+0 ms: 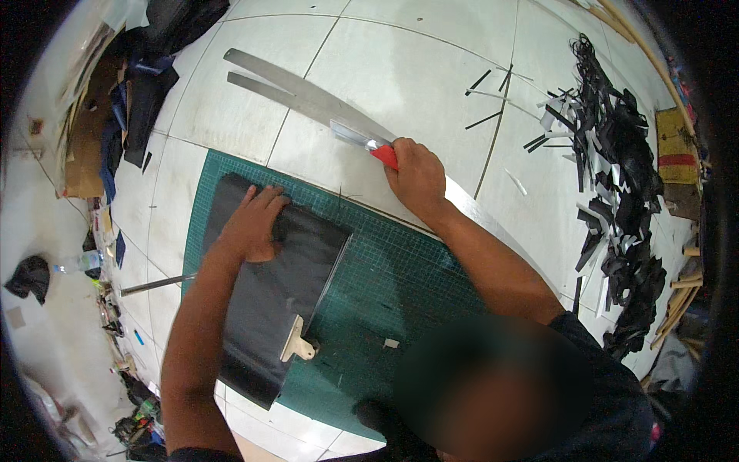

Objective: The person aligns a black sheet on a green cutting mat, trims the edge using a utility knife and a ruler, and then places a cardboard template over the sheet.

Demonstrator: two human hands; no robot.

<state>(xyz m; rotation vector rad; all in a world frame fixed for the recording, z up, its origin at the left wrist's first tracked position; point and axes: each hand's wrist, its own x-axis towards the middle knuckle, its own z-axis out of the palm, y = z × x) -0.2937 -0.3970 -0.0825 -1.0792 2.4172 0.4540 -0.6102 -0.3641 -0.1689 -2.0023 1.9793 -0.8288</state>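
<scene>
My left hand (255, 223) presses flat on a sheet of black material (265, 308) that lies on a green cutting mat (400, 285). A metal ruler with a pale handle (299, 346) rests along the sheet's right edge. My right hand (418, 175) is beyond the mat's far edge, closed around a utility knife with a red grip (383, 152) and a silver body, lying over the long metal straightedges (300, 92) on the white tiled floor.
A heap of black and white offcut strips (620, 192) lies at the right, with wooden pieces (677, 154) beyond. Dark fabric and cardboard (135, 100) are piled at the upper left. A thin metal rod (154, 285) sticks out left of the mat. Clutter lines the lower left.
</scene>
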